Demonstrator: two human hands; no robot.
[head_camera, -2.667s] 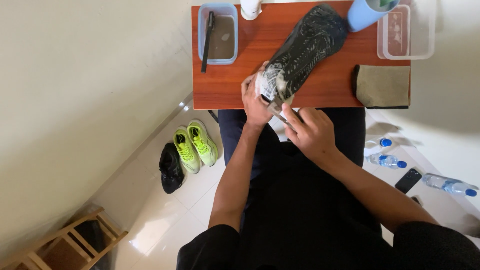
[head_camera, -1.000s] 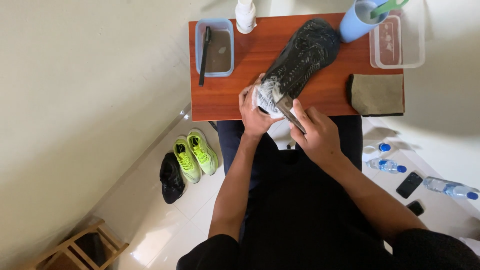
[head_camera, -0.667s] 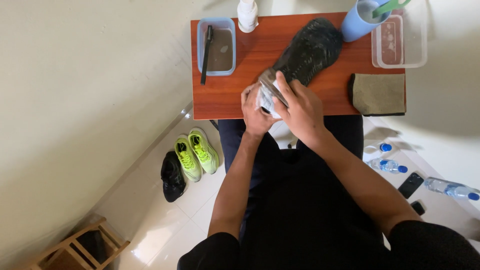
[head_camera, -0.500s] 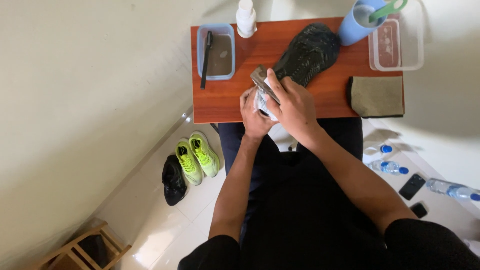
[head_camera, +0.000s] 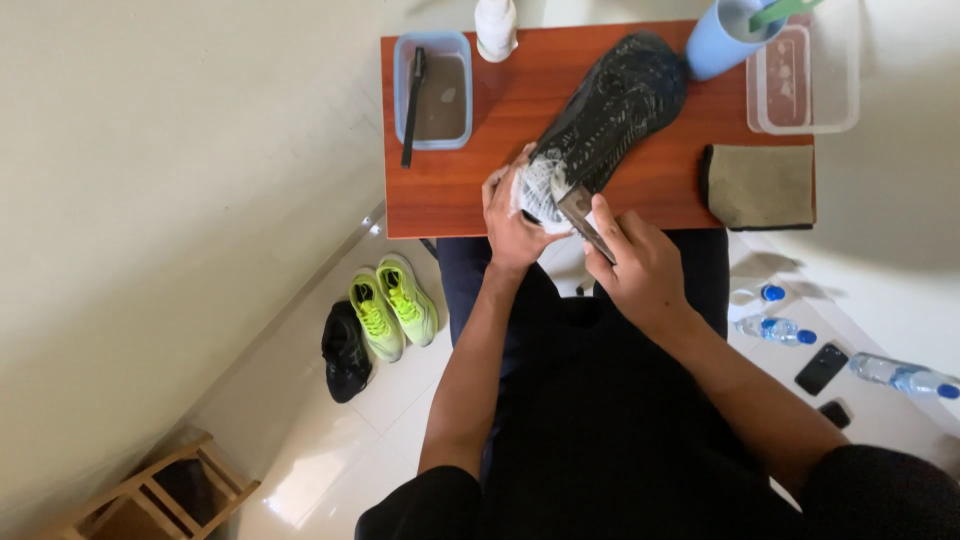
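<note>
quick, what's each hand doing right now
Left hand: closed on the heel end of the dark shoe.
Right hand: closed on a brush at the sole.

A wooden table (head_camera: 470, 190) carries a blue tub (head_camera: 432, 135) of murky water at ten o'clock, a dark stick (head_camera: 411, 110) propped across its rim. A white bottle (head_camera: 496, 28) stands at twelve, a blue cup (head_camera: 722, 42) and clear container (head_camera: 812, 95) at one, an olive cloth (head_camera: 760, 187) at two. Neon-green sneakers (head_camera: 392, 305) and a black shoe (head_camera: 345, 350) lie at eight; water bottles (head_camera: 770, 328) and a phone (head_camera: 820, 369) at four.
</note>
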